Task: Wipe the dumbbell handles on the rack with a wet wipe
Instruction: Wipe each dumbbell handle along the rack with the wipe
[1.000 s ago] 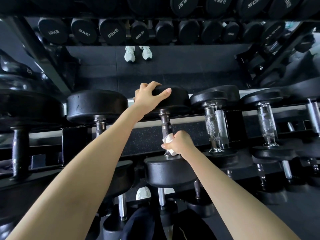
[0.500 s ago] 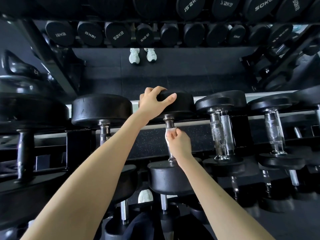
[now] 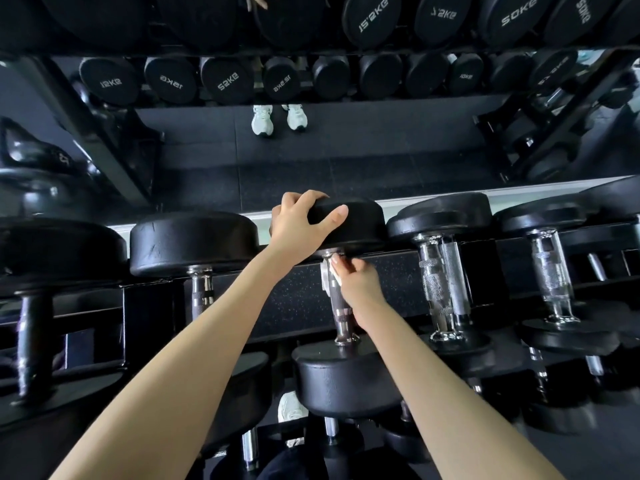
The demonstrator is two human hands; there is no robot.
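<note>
A black dumbbell lies on the rack [image 3: 298, 296] in the middle of the view, its chrome handle [image 3: 340, 317] running toward me. My left hand [image 3: 300, 225] grips the far head [image 3: 353, 221] of this dumbbell, thumb on top. My right hand [image 3: 356, 284] holds a white wet wipe [image 3: 327, 275] wrapped round the far end of the handle, just below the far head. The near head [image 3: 341, 379] sits under my right forearm. Most of the wipe is hidden by my fingers.
More dumbbells lie side by side on the same tier: a large one [image 3: 194, 244] at left, two with bare chrome handles [image 3: 440, 289] at right. A mirror [image 3: 346, 150] behind the rack reflects dumbbell ends and white shoes. Lower tiers hold further dumbbells.
My right hand has slid the wipe along the handle from the near head up to the far end. My left hand has stayed on the far head.
</note>
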